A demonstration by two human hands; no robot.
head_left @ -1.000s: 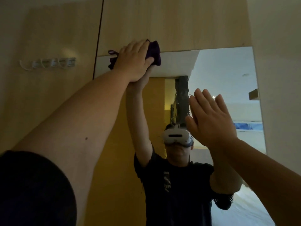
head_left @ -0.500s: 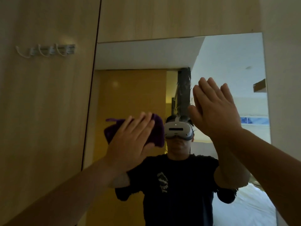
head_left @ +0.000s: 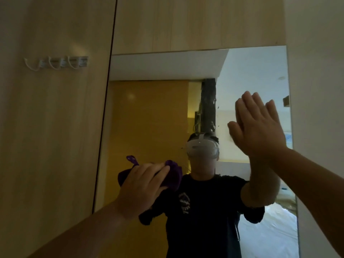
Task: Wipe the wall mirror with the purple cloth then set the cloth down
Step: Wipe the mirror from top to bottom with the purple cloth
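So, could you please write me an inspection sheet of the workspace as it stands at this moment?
Surface: wall mirror, upright, set between wooden panels; small dark specks near the middle.
Job's things: purple cloth, bunched, pressed on the mirror's lower left part.
Clutter: nothing seen.
Hands: left hand flat over the cloth; right hand open, palm toward the glass, contact unclear.
Cables: nothing seen.
Surroundings: row of wall hooks on the left panel, nothing hanging; pale wall to the right.
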